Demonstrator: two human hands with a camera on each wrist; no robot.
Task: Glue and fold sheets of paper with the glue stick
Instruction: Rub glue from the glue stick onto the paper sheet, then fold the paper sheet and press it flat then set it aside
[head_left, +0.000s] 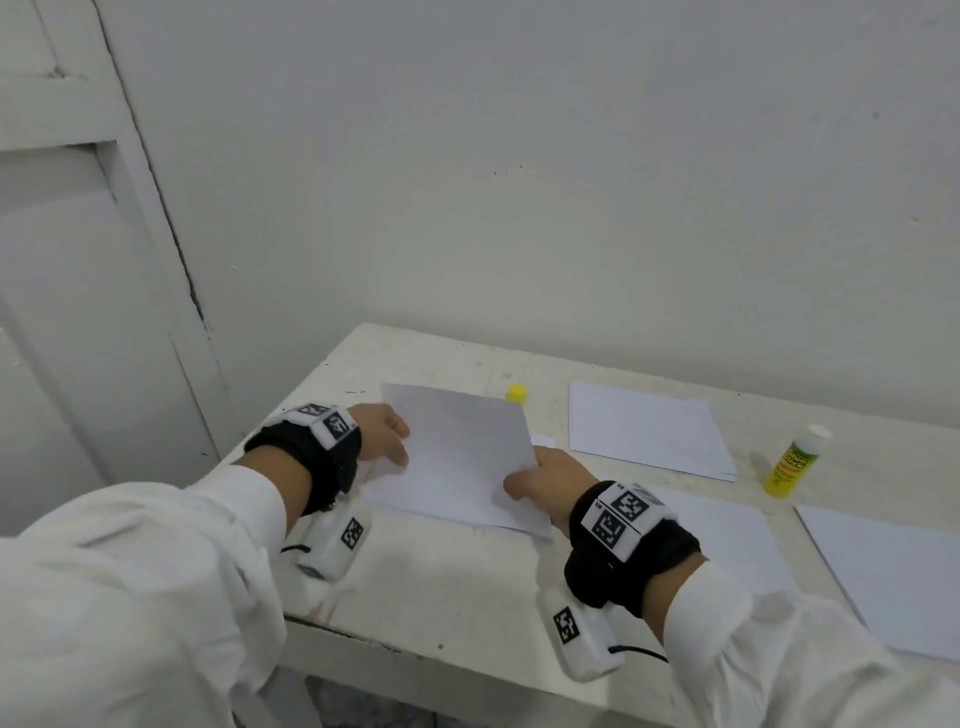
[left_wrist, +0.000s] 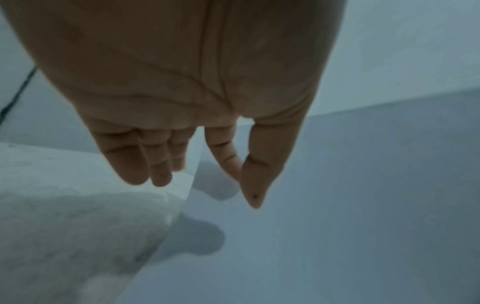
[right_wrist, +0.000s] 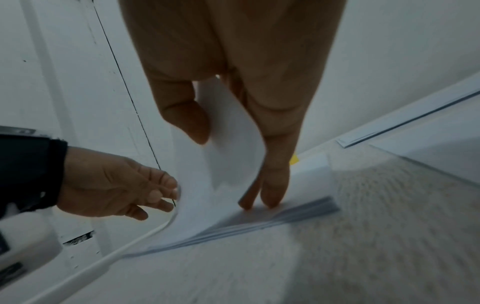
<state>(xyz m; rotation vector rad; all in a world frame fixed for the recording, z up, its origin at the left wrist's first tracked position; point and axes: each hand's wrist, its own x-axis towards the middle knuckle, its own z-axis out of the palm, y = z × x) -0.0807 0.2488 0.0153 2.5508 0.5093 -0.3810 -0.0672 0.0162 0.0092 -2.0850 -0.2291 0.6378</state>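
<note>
I pinch the thin white paper sheet (head_left: 462, 452) at both side edges, my left hand (head_left: 382, 434) and right hand (head_left: 545, 480) clamped thumb over fingers, lifting it off the pile beneath my fingertips. I judge this the fold step; next I must align the edges and press flat.

The glue stick (head_left: 790, 466) bears a yellow label with green print too blurred to read; the wrist bands (head_left: 622, 514) carry black-and-white square markers, no lettering.
</note>
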